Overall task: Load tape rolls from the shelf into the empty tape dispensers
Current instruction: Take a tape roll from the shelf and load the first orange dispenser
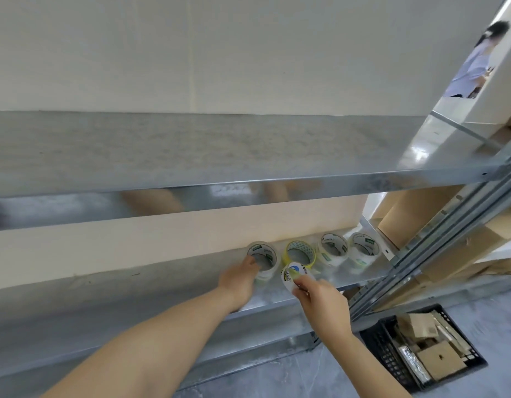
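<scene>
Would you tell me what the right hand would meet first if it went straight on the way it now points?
Probably the yellow tape roll on the shelf, just beyond the labelled roll the right hand pinches, though depth is unclear.

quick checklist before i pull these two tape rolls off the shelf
1. Left hand grips the leftmost clear roll: ok.
2. Right hand pinches the blue-labelled roll: ok.
3. Blue-labelled roll clear of the yellow roll behind it: cannot tell, they overlap in view.
4. Spare rolls on the shelf: ok, the inner clear roll and the rightmost clear roll sit there.
5. Empty dispensers in sight: not ok, none in view.
</scene>
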The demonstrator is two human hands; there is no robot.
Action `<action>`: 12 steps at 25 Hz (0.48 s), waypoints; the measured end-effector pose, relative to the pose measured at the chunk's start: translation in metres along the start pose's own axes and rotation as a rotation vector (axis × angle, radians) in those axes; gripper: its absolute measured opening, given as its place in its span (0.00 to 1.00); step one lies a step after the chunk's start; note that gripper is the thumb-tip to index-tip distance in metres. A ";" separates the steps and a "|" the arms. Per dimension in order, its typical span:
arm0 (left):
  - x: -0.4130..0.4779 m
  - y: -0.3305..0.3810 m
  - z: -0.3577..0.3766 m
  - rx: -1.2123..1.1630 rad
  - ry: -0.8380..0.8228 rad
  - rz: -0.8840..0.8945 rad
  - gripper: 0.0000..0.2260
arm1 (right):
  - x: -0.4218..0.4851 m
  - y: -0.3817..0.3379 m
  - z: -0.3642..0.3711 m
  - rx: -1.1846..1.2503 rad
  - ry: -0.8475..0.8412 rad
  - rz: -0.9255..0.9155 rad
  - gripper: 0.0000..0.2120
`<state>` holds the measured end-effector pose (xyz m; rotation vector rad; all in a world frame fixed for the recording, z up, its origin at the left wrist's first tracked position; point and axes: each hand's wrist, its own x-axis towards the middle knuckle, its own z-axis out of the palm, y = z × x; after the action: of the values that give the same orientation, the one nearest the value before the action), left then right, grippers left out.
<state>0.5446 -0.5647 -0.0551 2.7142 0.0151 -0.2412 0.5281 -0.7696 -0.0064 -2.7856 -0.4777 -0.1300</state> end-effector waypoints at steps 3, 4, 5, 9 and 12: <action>0.006 0.005 0.010 0.093 0.024 -0.005 0.16 | 0.004 0.009 0.002 0.007 -0.010 -0.031 0.04; 0.008 0.007 0.013 0.059 0.037 -0.013 0.15 | 0.005 0.012 0.002 0.009 -0.016 -0.038 0.03; 0.011 0.010 0.017 -0.031 0.055 -0.036 0.13 | 0.006 0.014 0.002 0.007 -0.026 -0.045 0.03; 0.004 0.013 0.018 -0.158 0.202 -0.205 0.11 | 0.014 0.025 0.001 0.009 -0.057 -0.101 0.04; -0.021 -0.001 0.013 -0.293 0.251 -0.249 0.10 | 0.028 0.026 0.002 0.043 -0.026 -0.155 0.02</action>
<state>0.5220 -0.5687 -0.0638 2.4276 0.4284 0.0322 0.5631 -0.7839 -0.0119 -2.7097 -0.6951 -0.1169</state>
